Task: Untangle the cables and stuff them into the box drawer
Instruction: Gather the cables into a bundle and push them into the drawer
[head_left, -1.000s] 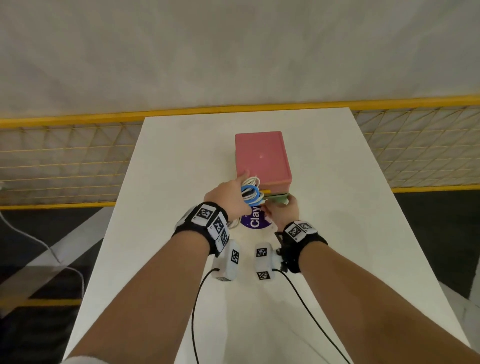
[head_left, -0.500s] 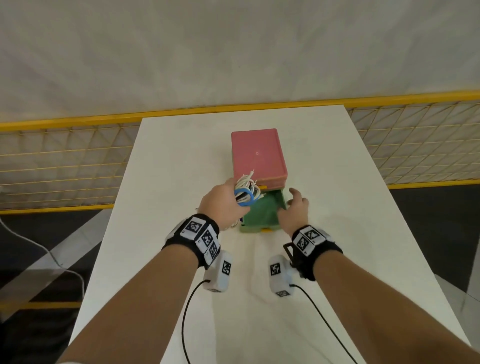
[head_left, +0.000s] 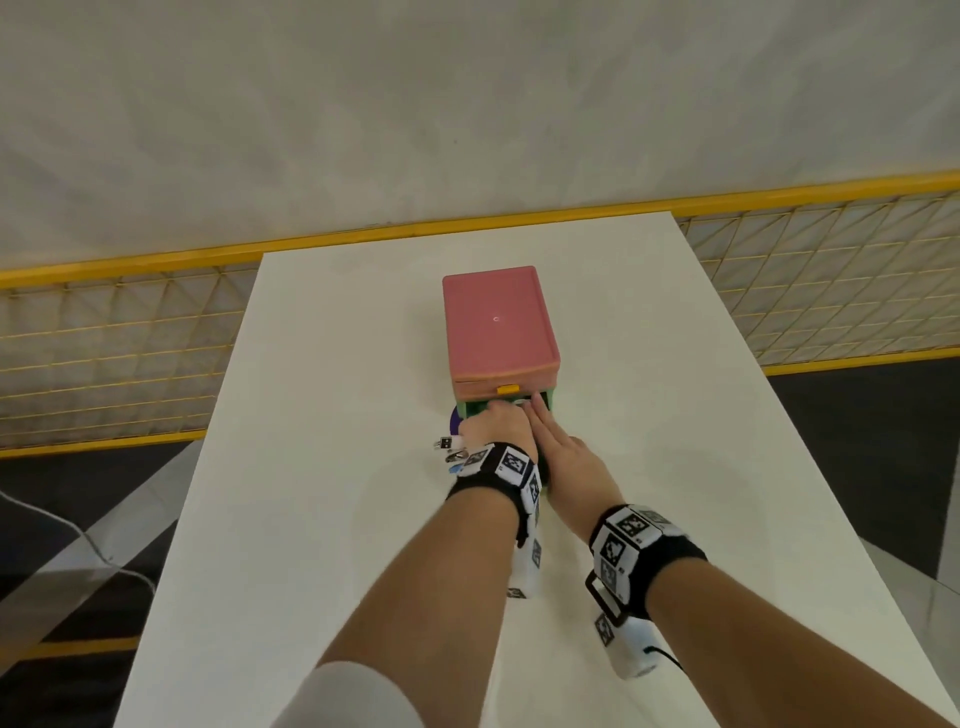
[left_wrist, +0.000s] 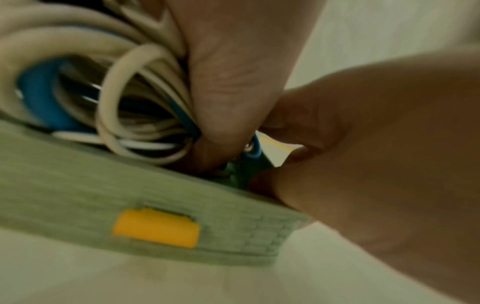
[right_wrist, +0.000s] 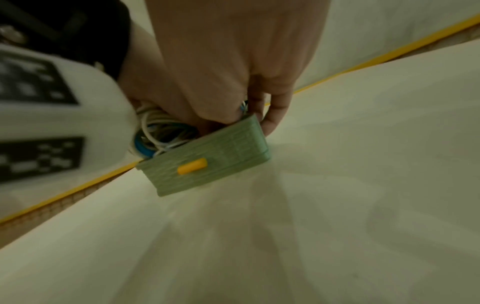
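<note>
A pink box (head_left: 498, 322) stands mid-table with its green drawer (head_left: 546, 400) pulled out toward me. A bundle of white and blue cables (left_wrist: 135, 98) sits in the drawer (right_wrist: 215, 164), behind the front panel with the yellow handle (left_wrist: 155, 226). My left hand (head_left: 493, 423) grips the bundle over the drawer's left half. My right hand (head_left: 550, 441) lies beside it, fingers straight, pressing down at the drawer's right side (right_wrist: 259, 115). Loose cable plugs (head_left: 448, 444) stick out left of my left wrist, outside the drawer.
A purple round label (head_left: 456, 420) shows on the white table (head_left: 337, 364) under the drawer's left corner. A yellow mesh railing (head_left: 104, 338) runs behind the table's far edge. Dark floor drops off on both sides.
The drawer was pulled out, then the left hand carried the cable bundle forward and down into it. The right hand left the drawer's side and came over the cables.
</note>
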